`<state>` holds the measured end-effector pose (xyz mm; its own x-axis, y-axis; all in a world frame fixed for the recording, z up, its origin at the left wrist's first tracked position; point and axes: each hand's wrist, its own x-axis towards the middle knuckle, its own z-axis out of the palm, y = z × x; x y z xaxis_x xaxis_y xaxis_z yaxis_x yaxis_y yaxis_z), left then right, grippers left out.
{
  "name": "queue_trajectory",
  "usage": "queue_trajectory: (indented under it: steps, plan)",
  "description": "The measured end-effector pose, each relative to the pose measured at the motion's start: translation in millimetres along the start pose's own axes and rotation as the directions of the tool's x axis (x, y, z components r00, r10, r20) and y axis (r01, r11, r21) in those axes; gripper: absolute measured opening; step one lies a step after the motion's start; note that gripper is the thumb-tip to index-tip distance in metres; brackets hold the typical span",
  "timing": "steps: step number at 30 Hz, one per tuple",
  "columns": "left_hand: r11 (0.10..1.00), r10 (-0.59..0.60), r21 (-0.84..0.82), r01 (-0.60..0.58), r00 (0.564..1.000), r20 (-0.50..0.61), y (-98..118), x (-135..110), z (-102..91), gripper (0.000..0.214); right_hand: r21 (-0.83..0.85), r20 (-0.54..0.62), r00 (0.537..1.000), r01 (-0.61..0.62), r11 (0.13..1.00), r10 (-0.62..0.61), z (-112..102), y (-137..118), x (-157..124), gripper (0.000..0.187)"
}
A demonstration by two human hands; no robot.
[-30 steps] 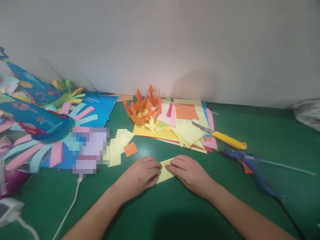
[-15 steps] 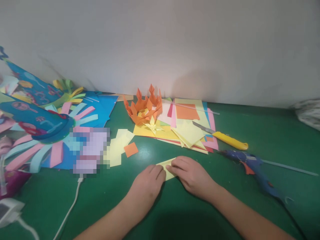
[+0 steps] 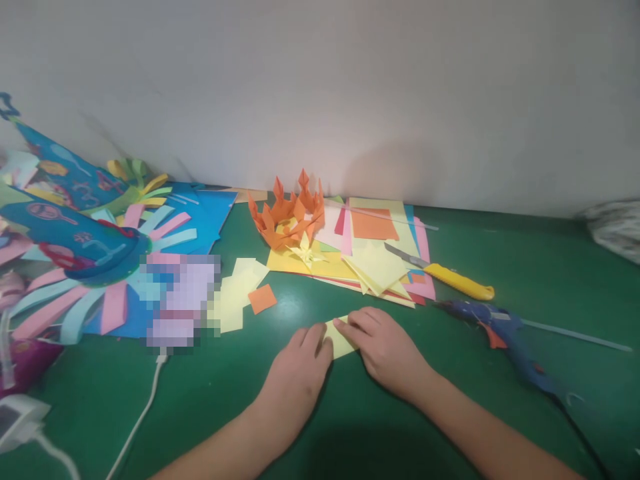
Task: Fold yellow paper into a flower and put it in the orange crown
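Between my hands a folded piece of pale yellow paper (image 3: 344,345) lies on the green tabletop. My left hand (image 3: 296,377) is closed over the paper's left end, its fingers curled and pressing down. My right hand (image 3: 387,347) holds the right end, with the index fingertip at the upper edge of the sheet. Both hands hide the paper's ends. Beyond them stand an orange folded-paper crown (image 3: 287,220) and a pale yellow paper flower (image 3: 307,253). Yellow paper squares (image 3: 377,267) are stacked to the flower's right.
A yellow utility knife (image 3: 460,280) with its blade out and a blue glue gun (image 3: 505,333) lie to the right. An orange square (image 3: 263,299) and loose yellow sheets (image 3: 233,300) lie left of centre. Blue cone hats (image 3: 95,240) and a white cable (image 3: 137,427) occupy the left.
My right hand has moved slightly up, and its index fingertip has shifted toward the paper's top edge. The left hand stays almost in place on the paper.
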<state>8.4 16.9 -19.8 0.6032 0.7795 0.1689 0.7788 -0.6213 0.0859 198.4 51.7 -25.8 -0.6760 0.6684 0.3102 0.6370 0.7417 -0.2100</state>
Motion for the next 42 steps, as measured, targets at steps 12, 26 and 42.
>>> queue_trajectory:
  steps: [12,26,42]
  plan:
    - [0.999,-0.051,-0.001,0.052,0.985,0.162,2.9,6.4,-10.9,0.026,0.006,-0.153,0.986,-0.071,0.997,0.071,-8.7,4.2,-1.6,0.033]
    - [0.981,-0.185,0.082,0.177,0.977,0.106,-1.0,5.1,-15.6,0.009,0.032,-0.016,0.999,-0.042,0.999,0.043,-2.8,-10.4,0.6,0.033]
    - [0.865,-0.210,-0.448,0.224,0.974,0.081,-28.3,7.3,-10.1,0.019,0.144,0.058,0.991,-0.126,0.982,0.118,-7.6,-8.1,9.3,0.026]
